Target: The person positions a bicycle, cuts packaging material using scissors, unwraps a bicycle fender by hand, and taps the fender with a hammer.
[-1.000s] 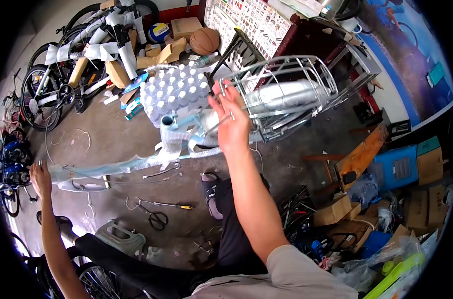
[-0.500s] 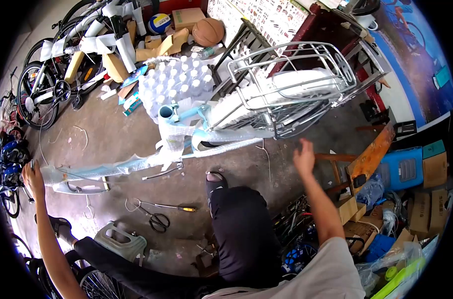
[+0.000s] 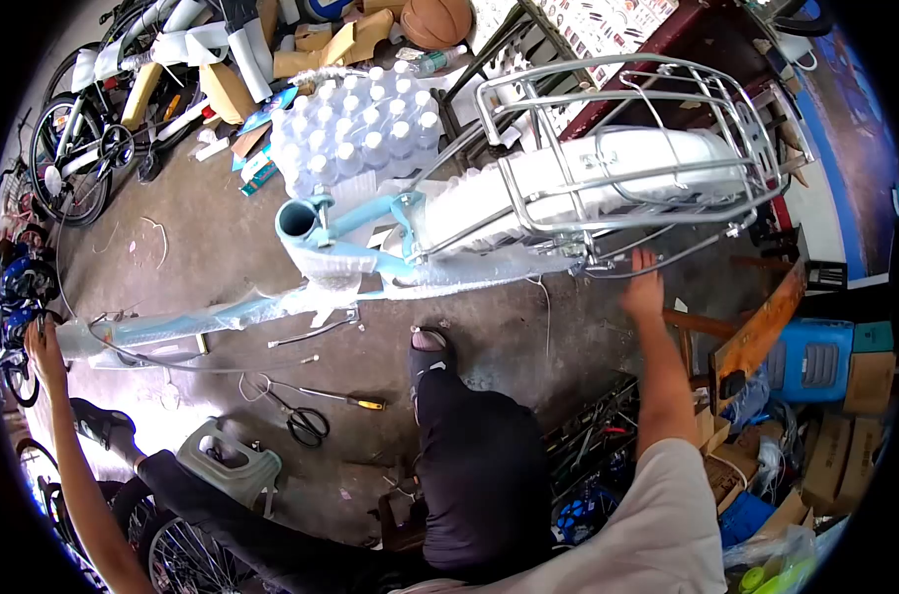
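A light-blue bicycle frame (image 3: 222,319), partly wrapped in clear plastic and bubble wrap, lies across the view at knee height. My left hand (image 3: 46,354) is closed around its far-left end. On the right, my right hand (image 3: 644,287) is at the lower edge of the rear wheel, fingers stretched upward; whether they press on it is unclear. A silver rear rack (image 3: 558,188) extends over the wheel, whose mudguard (image 3: 657,163) is wrapped in white. The open seat tube (image 3: 297,220) points toward me. A loose cable (image 3: 241,366) hangs below the frame.
Scissors (image 3: 308,426) and a yellow-handled screwdriver (image 3: 368,403) lie on the floor beside a grey plastic stool (image 3: 227,460). Shrink-wrapped bottles (image 3: 355,134) stand behind the frame. Boxes, a blue chair (image 3: 813,358) and a wooden board (image 3: 761,332) crowd the right; bicycles (image 3: 73,158) stand at left.
My right hand has moved up and right to the rear wheel. The frame's rear has shifted right and appears closer, its seat tube tipped more toward me. My left hand stays at the left end.
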`<state>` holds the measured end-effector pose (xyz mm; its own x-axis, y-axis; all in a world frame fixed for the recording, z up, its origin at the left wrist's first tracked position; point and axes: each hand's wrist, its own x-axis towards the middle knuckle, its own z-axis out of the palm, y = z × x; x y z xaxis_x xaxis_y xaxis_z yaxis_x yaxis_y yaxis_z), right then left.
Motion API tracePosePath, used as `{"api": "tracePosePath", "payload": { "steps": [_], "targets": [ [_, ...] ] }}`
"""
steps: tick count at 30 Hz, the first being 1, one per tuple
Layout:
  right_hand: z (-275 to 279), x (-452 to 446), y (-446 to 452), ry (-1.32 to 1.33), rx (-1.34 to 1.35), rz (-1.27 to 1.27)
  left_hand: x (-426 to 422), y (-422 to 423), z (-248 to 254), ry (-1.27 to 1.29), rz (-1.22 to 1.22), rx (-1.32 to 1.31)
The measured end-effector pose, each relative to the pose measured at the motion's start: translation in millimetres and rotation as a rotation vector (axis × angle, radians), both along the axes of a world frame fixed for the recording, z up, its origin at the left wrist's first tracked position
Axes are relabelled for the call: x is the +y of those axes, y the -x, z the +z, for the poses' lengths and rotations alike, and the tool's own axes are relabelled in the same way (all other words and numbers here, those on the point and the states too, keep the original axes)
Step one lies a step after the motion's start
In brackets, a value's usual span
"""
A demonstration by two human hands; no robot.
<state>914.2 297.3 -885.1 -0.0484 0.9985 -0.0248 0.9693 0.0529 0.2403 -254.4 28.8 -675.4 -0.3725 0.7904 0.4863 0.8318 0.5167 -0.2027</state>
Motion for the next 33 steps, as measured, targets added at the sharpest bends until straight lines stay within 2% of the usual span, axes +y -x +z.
{"api": "tracePosePath", "payload": {
  "steps": [1,2,3,4,5,6,7,9,10,12,13,14,15,17,18,19,20,21,22,23,24,25,26,27,28,29,30,32,33],
  "targets": [
    [-46,-5,-15,-0.032,0.144,0.004,-2,5,-3,-0.105,-0.010,0.021],
    [-88,-12,-30,-0.055,0.288,0.010,-3,1,3,-0.088,-0.025,-0.112],
    [-99,-23,-14,0.118,0.339,-0.123,-2,-10,12,-0.072,-0.037,-0.245],
    [-112,-35,6,0.287,0.388,-0.262,2,-28,16,-0.063,-0.102,-0.099],
    [-146,-50,14,0.303,0.495,-0.235,10,-45,30,0.005,-0.027,-0.294],
    [-178,-61,21,0.321,0.597,-0.210,11,-32,21,-0.077,-0.082,-0.158],
    [-182,-67,43,0.330,0.595,-0.210,8,-17,9,-0.156,-0.134,-0.024],
    [-177,-79,93,0.204,1.107,-0.537,7,-33,22,-0.082,-0.073,-0.120],
    [-156,-73,101,0.203,1.112,-0.536,11,-37,28,-0.023,-0.016,-0.214],
    [-113,-76,114,0.358,1.211,-0.651,12,-31,32,0.017,0.001,-0.209],
    [-162,-80,87,0.243,1.089,-0.421,10,-28,28,0.042,0.023,-0.210],
    [-212,-84,60,0.094,0.908,-0.204,-1,15,9,-0.056,-0.029,-0.002],
    [-258,-88,34,-0.077,0.715,-0.034,-5,42,-4,-0.050,-0.061,0.060],
    [-121,-85,93,0.376,0.637,-0.372,3,34,-2,-0.014,-0.016,-0.179],
    [-128,-89,85,0.400,0.768,-0.327,13,2,10,-0.085,-0.137,-0.391],
    [-133,-94,79,0.431,0.901,-0.285,21,-39,14,-0.155,-0.213,-0.165],
    [-110,-93,88,0.482,0.924,-0.215,33,-105,32,-0.180,-0.076,-0.258],
    [-108,-95,82,0.450,1.078,-0.101,37,-131,35,-0.283,-0.061,-0.325],
    [-82,-98,92,0.439,1.175,-0.056,34,-127,30,-0.349,-0.084,-0.197],
    [-57,-96,96,0.429,1.323,-0.041,35,-149,35,-0.313,0.025,0.009],
    [-10,-96,117,0.414,1.416,-0.161,28,-164,27,-0.365,0.043,0.194],
    [49,-102,147,0.320,1.505,-0.158,21,-200,24,-0.453,0.005,0.185],
    [96,-103,166,0.249,1.494,-0.042,9,-231,12,-0.499,0.008,0.198],
    [133,-102,183,0.126,1.437,0.012,-4,-263,-7,-0.553,-0.058,0.096],
    [184,-107,216,0.054,1.340,0.107,-17,-292,-42,-0.647,-0.069,-0.151],
    [220,-112,244,-0.021,1.361,0.157,-30,-326,-81,-0.603,0.017,-0.316],
    [245,-110,265,-0.042,1.371,0.280,-37,-364,-123,-0.668,0.034,-0.631],
    [290,-109,314,-0.045,1.346,0.575,-53,-426,-190,-0.555,0.170,-0.934],
    [307,-108,343,-0.016,1.315,0.739,-62,-448,-241,-0.435,0.304,-0.892]
  ]
}}
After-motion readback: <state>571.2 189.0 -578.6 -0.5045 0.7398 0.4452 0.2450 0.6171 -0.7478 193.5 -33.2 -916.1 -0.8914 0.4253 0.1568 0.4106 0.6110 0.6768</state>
